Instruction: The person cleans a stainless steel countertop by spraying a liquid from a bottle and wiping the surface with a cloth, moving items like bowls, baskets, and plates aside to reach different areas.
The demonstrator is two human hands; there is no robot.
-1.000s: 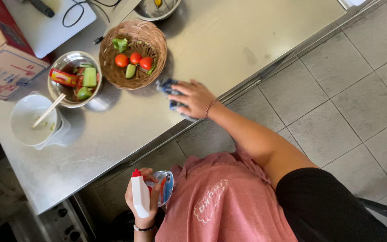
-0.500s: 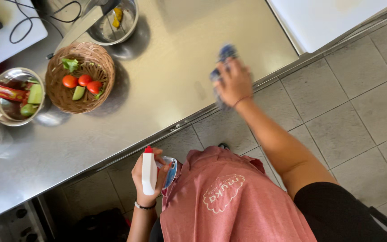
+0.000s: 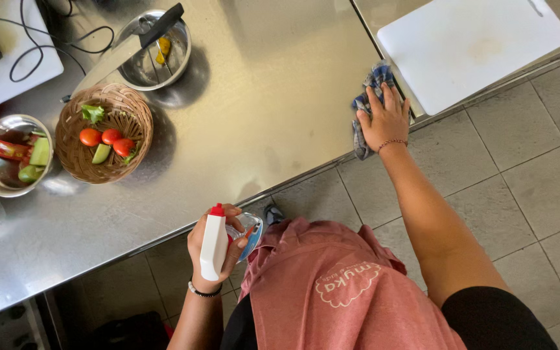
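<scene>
The table is shiny, smooth metal, and the right hand presses a soft checked cloth on it. The left hand holds a smooth plastic spray bottle, white with a red tip. The basket is rough woven wicker, the bowl is shiny metal, and the white cutting board looks like dull plastic.

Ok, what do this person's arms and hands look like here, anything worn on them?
Both hands are bare, no gloves, and both forearms are uncovered with no sleeves reaching them. The right hand has a thin beaded bracelet at the wrist. The left hand has a dark beaded band at its wrist. No rings can be made out.
</scene>
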